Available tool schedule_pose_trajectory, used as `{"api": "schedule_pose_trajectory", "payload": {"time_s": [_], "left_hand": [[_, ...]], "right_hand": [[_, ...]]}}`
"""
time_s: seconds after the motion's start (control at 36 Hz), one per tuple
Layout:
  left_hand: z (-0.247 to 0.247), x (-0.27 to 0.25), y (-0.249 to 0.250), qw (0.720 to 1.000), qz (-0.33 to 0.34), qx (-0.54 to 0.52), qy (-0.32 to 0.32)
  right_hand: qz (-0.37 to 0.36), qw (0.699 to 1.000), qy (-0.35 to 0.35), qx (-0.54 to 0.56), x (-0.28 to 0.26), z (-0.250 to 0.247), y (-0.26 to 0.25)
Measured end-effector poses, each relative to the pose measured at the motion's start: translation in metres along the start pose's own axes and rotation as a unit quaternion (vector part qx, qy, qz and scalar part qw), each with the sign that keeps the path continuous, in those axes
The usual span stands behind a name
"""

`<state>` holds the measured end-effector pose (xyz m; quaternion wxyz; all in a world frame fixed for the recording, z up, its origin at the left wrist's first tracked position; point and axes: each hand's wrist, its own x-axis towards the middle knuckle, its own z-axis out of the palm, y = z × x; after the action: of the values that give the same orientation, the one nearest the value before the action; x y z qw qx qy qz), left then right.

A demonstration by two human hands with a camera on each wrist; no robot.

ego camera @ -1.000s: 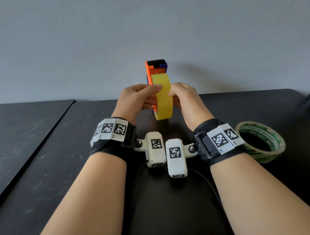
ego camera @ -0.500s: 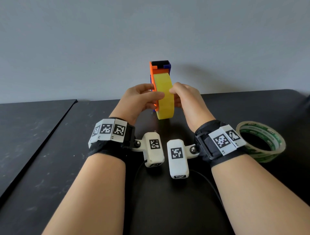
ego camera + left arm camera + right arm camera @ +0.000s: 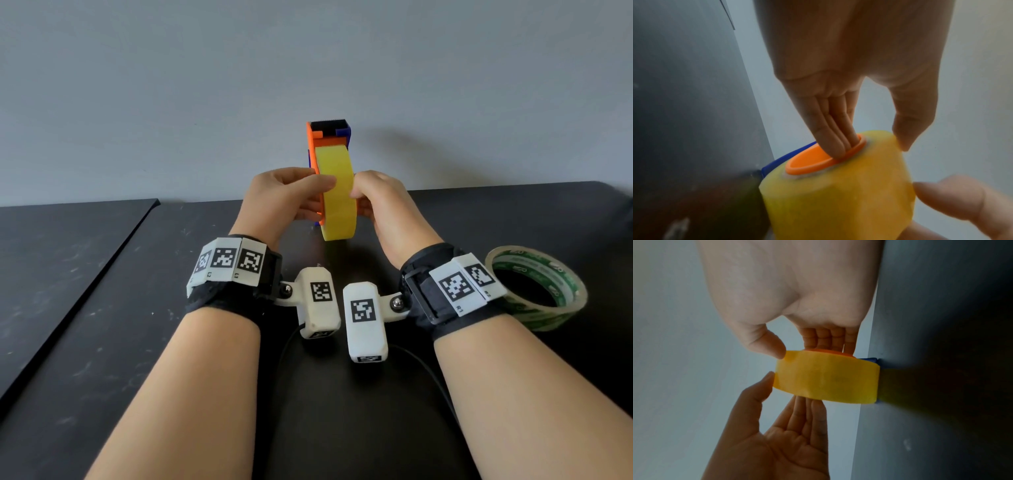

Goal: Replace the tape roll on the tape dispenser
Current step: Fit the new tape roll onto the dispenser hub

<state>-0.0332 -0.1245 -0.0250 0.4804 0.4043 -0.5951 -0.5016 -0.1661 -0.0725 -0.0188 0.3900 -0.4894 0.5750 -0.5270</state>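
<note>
The orange and blue tape dispenser (image 3: pixel 329 135) stands upright on the black table (image 3: pixel 120 342) near the wall. A yellow tape roll (image 3: pixel 337 192) sits on it, edge toward me. My left hand (image 3: pixel 317 197) pinches the roll from the left. Its thumb is on the rim, and its straight fingers reach into the orange hub (image 3: pixel 813 160) at the core. My right hand (image 3: pixel 359 202) pinches the roll (image 3: pixel 828 378) from the right, thumb at the rim and fingers behind the hub side. The dispenser's lower part is hidden by the roll and my hands.
A clear tape roll with green print (image 3: pixel 537 287) lies flat on the table beside my right wrist. A seam (image 3: pixel 113 257) separates a second black panel at the left. A black cable (image 3: pixel 421 370) runs under my right forearm. The grey wall stands right behind the dispenser.
The dispenser and yellow roll have shifted slightly right between my hands, and the roll now stands straighter against the orange side. Both hands keep their hold.
</note>
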Motion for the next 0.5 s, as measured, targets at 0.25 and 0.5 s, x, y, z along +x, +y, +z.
{"api": "schedule_pose_trajectory", "payload": {"time_s": [0.25,0.5], "left_hand": [[0.002,-0.0013,0.0029,0.999,0.016,0.012,0.032],[-0.0007,-0.0039,0.0049,0.999,-0.016,0.011,-0.045]], "right_hand": [[-0.011,1.0,-0.019,-0.002,0.0009,0.0,0.0025],[0.01,1.0,-0.002,0.009,0.0062,0.0027,0.0033]]}}
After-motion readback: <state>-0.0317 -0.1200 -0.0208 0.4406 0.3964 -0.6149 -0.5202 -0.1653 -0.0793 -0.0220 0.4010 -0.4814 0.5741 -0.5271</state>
